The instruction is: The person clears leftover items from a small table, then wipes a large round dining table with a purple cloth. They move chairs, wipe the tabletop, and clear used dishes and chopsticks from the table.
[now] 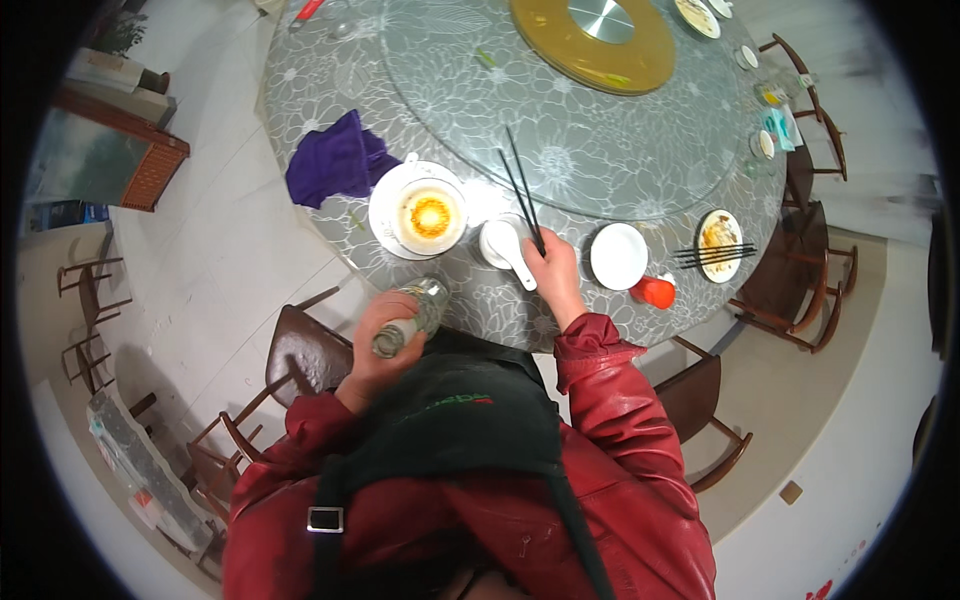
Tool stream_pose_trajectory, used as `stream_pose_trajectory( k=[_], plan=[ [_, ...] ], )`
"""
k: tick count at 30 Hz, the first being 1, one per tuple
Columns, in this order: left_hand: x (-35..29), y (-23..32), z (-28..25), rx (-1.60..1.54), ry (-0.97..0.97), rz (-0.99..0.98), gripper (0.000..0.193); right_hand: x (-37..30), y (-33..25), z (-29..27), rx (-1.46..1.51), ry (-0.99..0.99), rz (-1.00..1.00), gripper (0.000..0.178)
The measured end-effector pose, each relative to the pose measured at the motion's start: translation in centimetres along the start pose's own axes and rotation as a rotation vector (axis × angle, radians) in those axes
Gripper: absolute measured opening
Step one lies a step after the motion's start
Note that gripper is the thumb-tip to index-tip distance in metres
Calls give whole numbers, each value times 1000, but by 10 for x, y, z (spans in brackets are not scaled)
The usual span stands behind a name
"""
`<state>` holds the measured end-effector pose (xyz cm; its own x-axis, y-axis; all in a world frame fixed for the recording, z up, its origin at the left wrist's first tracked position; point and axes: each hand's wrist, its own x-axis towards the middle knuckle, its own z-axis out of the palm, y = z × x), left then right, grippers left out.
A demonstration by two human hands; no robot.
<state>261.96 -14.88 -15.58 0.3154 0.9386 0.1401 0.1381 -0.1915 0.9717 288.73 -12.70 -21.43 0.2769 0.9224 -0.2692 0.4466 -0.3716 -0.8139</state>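
Note:
My left hand (378,338) is wrapped round a clear glass bottle (431,300), tilted at the table's near edge. In my right hand (556,274) is a pair of black chopsticks (521,190), pointing away from me over the table. Just left of that hand stands a small white bowl (493,247) with a white spoon (515,256) lying across it. Further left is a stack of white dishes (386,215), its top bowl stained with orange-yellow liquid (431,216). To the right of my right hand sits a white plate (619,257).
A purple cloth (340,160) lies at the left edge of the round table (450,110). A red cup (655,292) and a soiled plate (719,232) with several chopsticks across it are at right. The gold turntable (640,72) is far off. Chairs (300,345) stand around.

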Motion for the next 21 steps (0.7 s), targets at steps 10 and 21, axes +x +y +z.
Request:
stream_pose_trajectory(
  k=[10,21],
  plan=[
    [0,-3,-13,-30,-74,45,33,49,-29,107,-62,-108,-235,18],
    [20,-6,67,-115,-247,125,34,-28,12,-168,-216,230,-259,18]
  ],
)
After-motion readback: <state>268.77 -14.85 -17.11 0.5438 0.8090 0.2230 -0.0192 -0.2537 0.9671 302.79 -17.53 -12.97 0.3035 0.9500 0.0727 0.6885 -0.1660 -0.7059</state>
